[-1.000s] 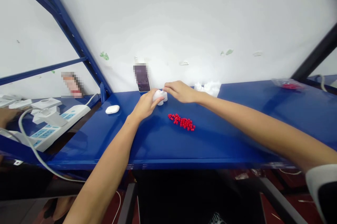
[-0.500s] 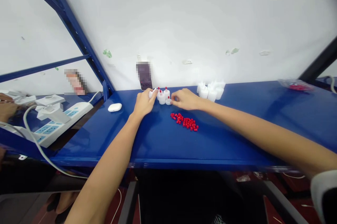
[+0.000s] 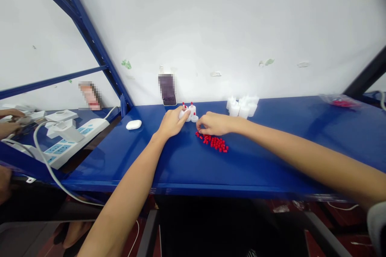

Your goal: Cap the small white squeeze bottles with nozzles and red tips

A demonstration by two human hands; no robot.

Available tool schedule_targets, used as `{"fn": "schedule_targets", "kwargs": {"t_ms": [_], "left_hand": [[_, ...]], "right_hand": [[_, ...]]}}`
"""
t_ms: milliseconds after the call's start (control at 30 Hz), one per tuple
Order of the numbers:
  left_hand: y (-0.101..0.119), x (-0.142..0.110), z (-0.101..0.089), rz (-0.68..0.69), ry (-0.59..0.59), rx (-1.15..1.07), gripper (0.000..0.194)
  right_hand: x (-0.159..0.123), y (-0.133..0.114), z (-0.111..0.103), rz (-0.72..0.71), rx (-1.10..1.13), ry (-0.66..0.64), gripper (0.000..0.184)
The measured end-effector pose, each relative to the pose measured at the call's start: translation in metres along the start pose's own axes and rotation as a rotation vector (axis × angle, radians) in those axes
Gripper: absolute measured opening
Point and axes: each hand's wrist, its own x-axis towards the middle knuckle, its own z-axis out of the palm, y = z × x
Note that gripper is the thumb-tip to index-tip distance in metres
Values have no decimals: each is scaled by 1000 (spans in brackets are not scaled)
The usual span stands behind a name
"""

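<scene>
On the blue table, my left hand (image 3: 172, 123) is closed around a small white plastic bottle (image 3: 182, 114), most of it hidden by the fingers. Right beside that hand stand several white bottles (image 3: 193, 109) with red caps on their nozzles. One shorter white piece with a red tip (image 3: 194, 118) stands at the front, between my hands. My right hand (image 3: 214, 123) has its fingertips pinched together at the far left end of a pile of loose red caps (image 3: 217, 143). Whether a cap is between those fingertips is too small to tell.
More white bottles (image 3: 242, 107) stand in a group near the wall. A phone (image 3: 168, 89) leans upright there, and a white earphone case (image 3: 134, 124) lies left. A clear bag with red contents (image 3: 340, 101) is far right. Beyond the frame are a power strip (image 3: 64, 148) and another person's hands (image 3: 10, 122).
My right hand has come from the capped bottles down toward the near side, to the red caps. My left hand has shifted slightly right, keeping its bottle, whose nozzle no longer shows clearly.
</scene>
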Motion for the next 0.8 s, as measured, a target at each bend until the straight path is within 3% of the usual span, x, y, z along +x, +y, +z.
{"fn": "schedule_targets", "kwargs": {"t_ms": [67,200,267,400,500,667,800], "left_hand": [[1,-1,0,29,-31,-1,44],[4,-1,1,63,-78,-17,43],[5,-1,1,65,-83,-37,42],[5,-1,2,75,-81,-82,41],[5,-1,2,89,-78,-97,41],[11,2,3,103,-33,-65,39],[12,5,3,103,-17,-56,38]], "right_hand": [[3,4,-1,24,18,99,11],[13,10,-6,145,148,476,17],[17,9,-8,143,226,554,20],[18,5,-8,145,343,462,21],[16,4,-6,100,306,397,22],[19,5,-4,8,106,415,31],[25,4,-7,16,147,394,32]]}}
